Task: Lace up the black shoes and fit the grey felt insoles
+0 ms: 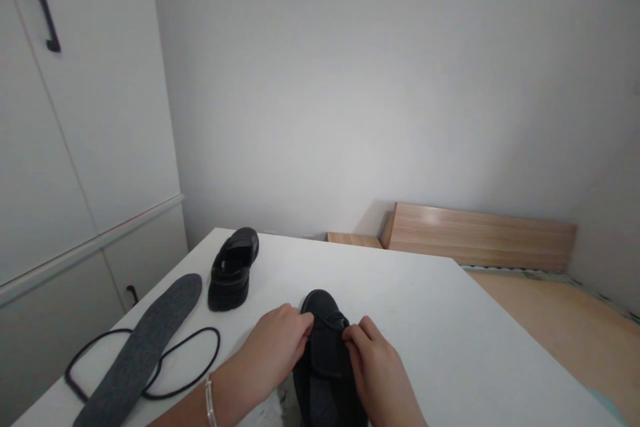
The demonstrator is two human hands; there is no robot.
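A black shoe point(327, 353) lies on the white table in front of me, its toe pointing away and its tongue showing. A thin black shoelace point(334, 321) crosses it near the toe. At the shoe's left side my left hand point(283, 340) is closed in a pinch by the lacing edge. On the opposite side my right hand point(373, 357) pinches the lace between thumb and forefinger. The fingertips cover the ends of the lace. Both wrists come in from the bottom of the view.
Left on the white table point(410, 307) are a grey insole point(145, 340), a loose black lace point(213, 360) looped under it, and a second black shoe point(233, 270). A white cabinet point(90, 113) stands left; a wooden headboard point(480, 237) and bed point(545, 313) are right.
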